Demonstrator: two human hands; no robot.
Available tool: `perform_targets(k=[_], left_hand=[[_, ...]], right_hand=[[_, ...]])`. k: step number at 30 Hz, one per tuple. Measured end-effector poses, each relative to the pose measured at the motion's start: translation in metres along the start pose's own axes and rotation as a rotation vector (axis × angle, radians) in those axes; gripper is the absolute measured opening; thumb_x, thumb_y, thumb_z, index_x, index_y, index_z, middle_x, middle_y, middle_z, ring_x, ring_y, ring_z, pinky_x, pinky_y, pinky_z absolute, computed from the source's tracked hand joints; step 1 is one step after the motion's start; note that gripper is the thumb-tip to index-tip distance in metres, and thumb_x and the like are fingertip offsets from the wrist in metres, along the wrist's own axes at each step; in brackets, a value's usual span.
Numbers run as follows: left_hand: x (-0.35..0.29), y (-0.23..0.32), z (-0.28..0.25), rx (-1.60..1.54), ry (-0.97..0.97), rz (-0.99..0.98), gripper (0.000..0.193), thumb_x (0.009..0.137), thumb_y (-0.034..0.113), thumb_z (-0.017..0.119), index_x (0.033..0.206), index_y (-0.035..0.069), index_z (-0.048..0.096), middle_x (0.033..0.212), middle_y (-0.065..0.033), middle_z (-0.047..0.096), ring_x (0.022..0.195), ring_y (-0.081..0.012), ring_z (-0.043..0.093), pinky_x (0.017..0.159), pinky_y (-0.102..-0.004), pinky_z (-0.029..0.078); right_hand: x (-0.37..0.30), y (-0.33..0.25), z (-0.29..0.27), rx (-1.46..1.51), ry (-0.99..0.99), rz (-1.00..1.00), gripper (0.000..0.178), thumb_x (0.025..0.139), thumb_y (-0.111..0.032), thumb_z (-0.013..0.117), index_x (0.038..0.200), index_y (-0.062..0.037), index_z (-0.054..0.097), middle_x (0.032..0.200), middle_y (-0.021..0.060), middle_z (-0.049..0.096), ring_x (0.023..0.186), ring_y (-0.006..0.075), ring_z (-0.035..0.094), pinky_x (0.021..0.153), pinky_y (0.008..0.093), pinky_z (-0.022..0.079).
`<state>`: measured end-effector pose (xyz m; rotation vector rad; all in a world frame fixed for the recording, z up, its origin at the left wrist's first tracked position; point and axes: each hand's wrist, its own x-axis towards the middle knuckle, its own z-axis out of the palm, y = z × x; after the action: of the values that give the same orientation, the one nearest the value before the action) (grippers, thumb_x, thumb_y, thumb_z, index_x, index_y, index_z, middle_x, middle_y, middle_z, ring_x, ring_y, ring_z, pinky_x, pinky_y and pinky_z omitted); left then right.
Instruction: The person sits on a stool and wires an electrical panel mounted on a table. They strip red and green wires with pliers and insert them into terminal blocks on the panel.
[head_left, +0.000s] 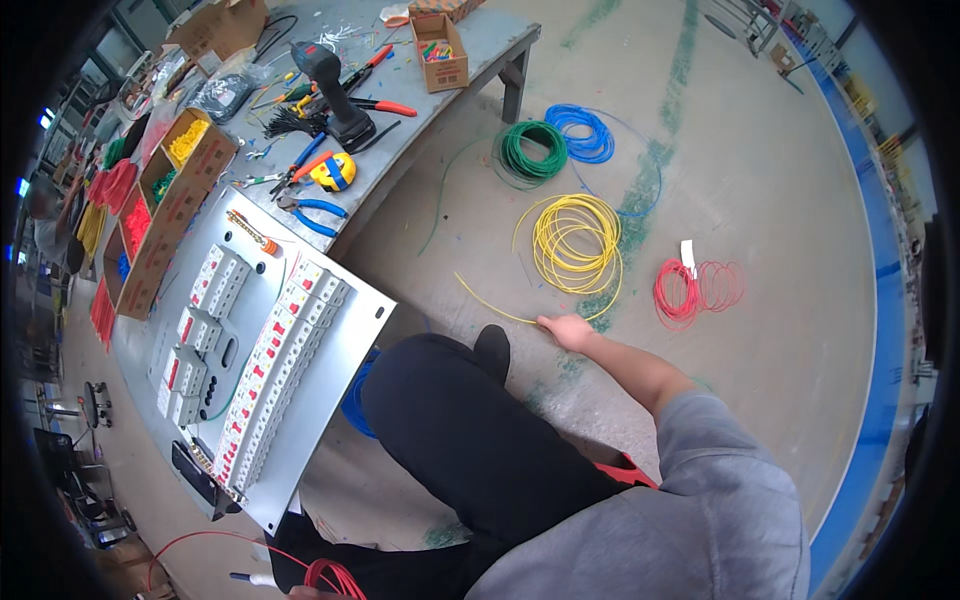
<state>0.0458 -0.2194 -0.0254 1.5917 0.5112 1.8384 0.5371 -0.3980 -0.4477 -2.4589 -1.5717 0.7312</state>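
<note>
Our right hand [567,332] pinches yellow wire [543,240], fingers closed; the loops lie on the floor [780,380], probably light, springy, best held near the free end. Our left hand [308,594], mostly cropped, is at red wire [340,577]; we cannot tell its grip.

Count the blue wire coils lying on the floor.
2: one far blue coil beside the green coil; one near blue coil, partly hidden between the metal panel and the person's knee. Others may be hidden.
</note>
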Motion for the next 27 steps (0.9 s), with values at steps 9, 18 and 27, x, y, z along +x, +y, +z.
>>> perform_targets(k=[9,18,27], left_hand=[[-0.008,0.045,-0.039,-0.114,-0.020,0.042,0.047,0.110,0.040,0.041,0.072,0.011,0.043,0.063,-0.0021,0.034,0.058,-0.0187,0.030,0.063,-0.0398,0.033],[-0.027,0.065,-0.088,-0.141,0.137,0.079,0.046,0.110,0.037,0.041,0.072,0.011,0.043,0.064,-0.0023,0.034,0.062,-0.0189,0.033,0.064,-0.0388,0.034],[-0.037,0.089,-0.073,-0.529,-0.021,-0.202,0.054,0.111,0.042,0.038,0.067,0.011,0.042,0.058,-0.0029,0.037,0.059,-0.0202,0.037,0.065,-0.0385,0.037]], right_hand=[[-0.022,-0.043,-0.093,0.063,0.205,0.071,0.039,0.105,-0.046,0.058,0.097,-0.0107,0.072,0.084,0.0149,0.073,0.082,0.0412,0.071,0.073,0.0512,0.056],[-0.017,-0.003,-0.128,-0.165,0.319,0.560,0.065,0.097,-0.060,0.064,0.139,-0.0101,0.066,0.160,0.0215,0.048,0.145,0.0383,0.046,0.122,0.0564,0.030],[-0.088,0.011,0.084,-0.028,-0.255,0.457,0.070,0.093,-0.054,0.068,0.135,0.0018,0.067,0.135,0.0251,0.069,0.125,0.0383,0.067,0.105,0.0522,0.052]])
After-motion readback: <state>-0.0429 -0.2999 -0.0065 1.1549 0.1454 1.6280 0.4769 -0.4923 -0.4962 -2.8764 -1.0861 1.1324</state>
